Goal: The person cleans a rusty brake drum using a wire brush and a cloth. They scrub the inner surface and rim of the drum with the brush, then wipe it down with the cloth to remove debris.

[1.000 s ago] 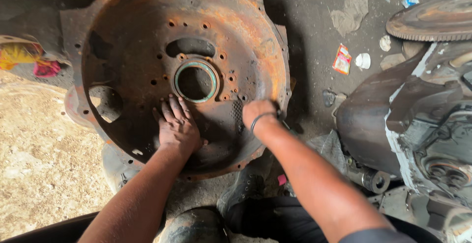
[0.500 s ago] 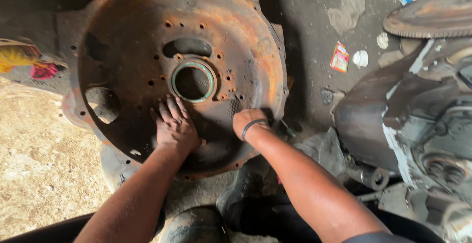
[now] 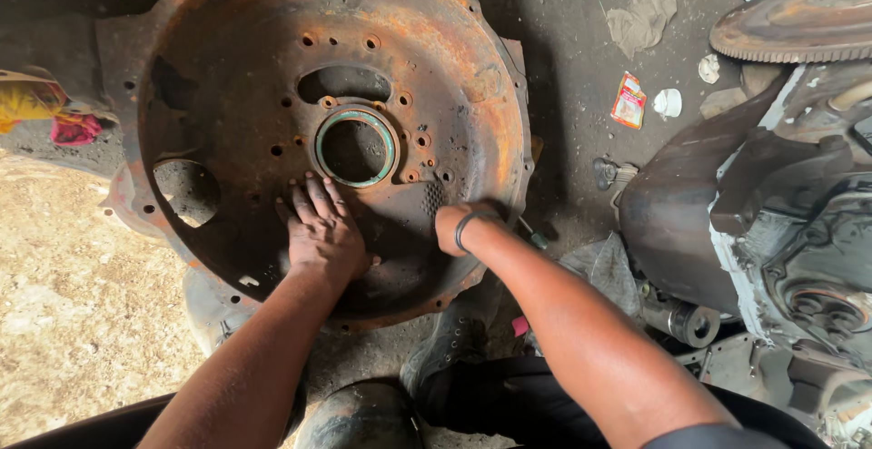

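Yellow and pink cloth lying far left on dirt ground. Rusty round plate lying flat before me, green-rimmed hole at centre. My left hand pressing flat on plate just below hole, fingers spread, gripping nothing. My right hand curling down near plate's lower right rim; can't tell its grip. Dark engine block sitting far right.
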